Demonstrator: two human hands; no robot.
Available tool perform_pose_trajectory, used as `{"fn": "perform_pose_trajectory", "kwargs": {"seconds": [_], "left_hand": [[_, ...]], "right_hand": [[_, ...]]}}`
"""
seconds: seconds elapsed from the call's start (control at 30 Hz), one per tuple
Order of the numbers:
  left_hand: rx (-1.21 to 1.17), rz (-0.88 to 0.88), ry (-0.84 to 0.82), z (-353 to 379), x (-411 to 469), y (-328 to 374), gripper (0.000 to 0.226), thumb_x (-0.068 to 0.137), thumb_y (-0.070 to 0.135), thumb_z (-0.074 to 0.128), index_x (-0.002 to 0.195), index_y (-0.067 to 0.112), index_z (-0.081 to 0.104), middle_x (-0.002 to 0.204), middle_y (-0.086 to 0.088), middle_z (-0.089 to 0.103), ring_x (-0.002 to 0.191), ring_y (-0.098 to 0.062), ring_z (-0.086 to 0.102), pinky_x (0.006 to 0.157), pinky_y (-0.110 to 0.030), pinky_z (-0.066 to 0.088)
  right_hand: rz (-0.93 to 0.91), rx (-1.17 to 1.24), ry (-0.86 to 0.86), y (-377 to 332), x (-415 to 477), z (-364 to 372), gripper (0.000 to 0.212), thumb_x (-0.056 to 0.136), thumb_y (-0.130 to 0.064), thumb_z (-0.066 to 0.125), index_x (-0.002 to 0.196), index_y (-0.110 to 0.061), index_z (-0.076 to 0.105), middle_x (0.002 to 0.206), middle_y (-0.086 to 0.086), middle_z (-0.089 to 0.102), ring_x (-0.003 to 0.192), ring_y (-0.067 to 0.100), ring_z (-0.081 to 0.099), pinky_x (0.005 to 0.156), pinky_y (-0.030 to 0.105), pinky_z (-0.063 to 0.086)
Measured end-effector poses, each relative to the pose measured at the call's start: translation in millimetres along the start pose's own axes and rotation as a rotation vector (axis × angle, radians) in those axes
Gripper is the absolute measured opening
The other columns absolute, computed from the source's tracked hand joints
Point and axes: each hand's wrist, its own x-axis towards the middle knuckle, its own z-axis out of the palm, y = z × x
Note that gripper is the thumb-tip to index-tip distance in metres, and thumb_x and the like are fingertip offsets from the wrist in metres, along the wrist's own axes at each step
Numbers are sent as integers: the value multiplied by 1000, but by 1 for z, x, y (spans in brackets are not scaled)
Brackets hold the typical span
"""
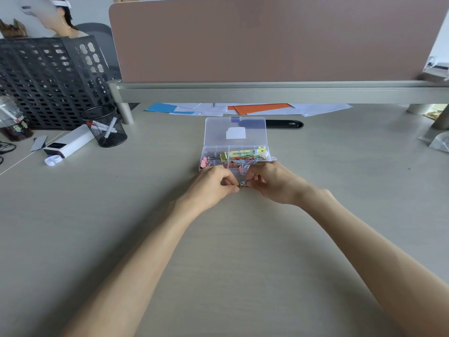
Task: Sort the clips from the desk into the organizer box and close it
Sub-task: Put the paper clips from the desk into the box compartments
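Pale grey laminate of the desk ran bare under both forearms, which converged towards the middle. Left hand and right hand met just in front of the box, fingertips pinched together on a small bunch of coloured clips; the fingers were curled nearly closed, thumbs against forefingers, and both hands seemed to share the same bunch. Probably they were gathering it tight so that nothing would spill on the short lift over the near wall. Whether the bunch was touching the desk or raised off it could not be told.

Just beyond the knuckles the box sat with its clear lid standing up at the back, leaving the compartments free to fill. Pink and orange binder clips lay in the left and middle cells, loose paper clips in the long rear one under a yellow cutter. No other stray clips showed on the desk, so closing looked near.

Farther off were a mesh cup, left, and coloured papers under the partition.
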Motion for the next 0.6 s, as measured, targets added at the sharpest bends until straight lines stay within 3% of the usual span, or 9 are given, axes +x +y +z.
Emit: {"fn": "perform_pose_trajectory", "kwargs": {"seconds": [0.17, 0.3, 0.5, 0.57, 0.6], "left_hand": [[32, -38, -92, -3, 4, 3, 5, 82, 29, 70, 83, 23, 68, 80, 9, 61, 89, -13, 60, 100, -38, 37], [5, -63, -158, -10, 6, 11, 11, 84, 25, 69, 88, 15, 71, 70, 11, 58, 66, -7, 52, 72, -27, 41], [18, -83, -204, -13, 10, 13, 6, 84, 25, 69, 85, 19, 70, 67, 15, 56, 69, -11, 53, 58, -10, 41], [12, -85, -198, -12, 10, 12, 6, 84, 26, 69, 83, 19, 69, 66, 14, 54, 63, -8, 51, 71, -17, 42], [9, -83, -193, -12, 10, 12, 7, 83, 26, 70, 83, 19, 69, 66, 13, 54, 61, -7, 49, 71, -21, 39]], "right_hand": [[13, -59, -1, -2, 2, 0, 9, 86, -15, 62, 91, -14, 69, 79, -6, 55, 75, 15, 49, 68, 22, 35], [66, -78, 27, -4, 1, -2, 9, 83, -18, 64, 87, -19, 72, 75, -8, 58, 75, 13, 53, 67, 22, 39], [116, -24, 33, -4, 1, -4, 7, 84, -20, 63, 85, -20, 70, 75, -5, 60, 76, 18, 57, 68, 25, 43], [142, -29, 50, -4, 1, -5, 9, 85, -20, 62, 89, -18, 70, 79, -2, 62, 78, 22, 58, 67, 27, 44], [154, -37, 54, -4, 2, -5, 10, 85, -20, 61, 90, -17, 70, 81, 1, 64, 79, 24, 59, 67, 28, 44]]}}
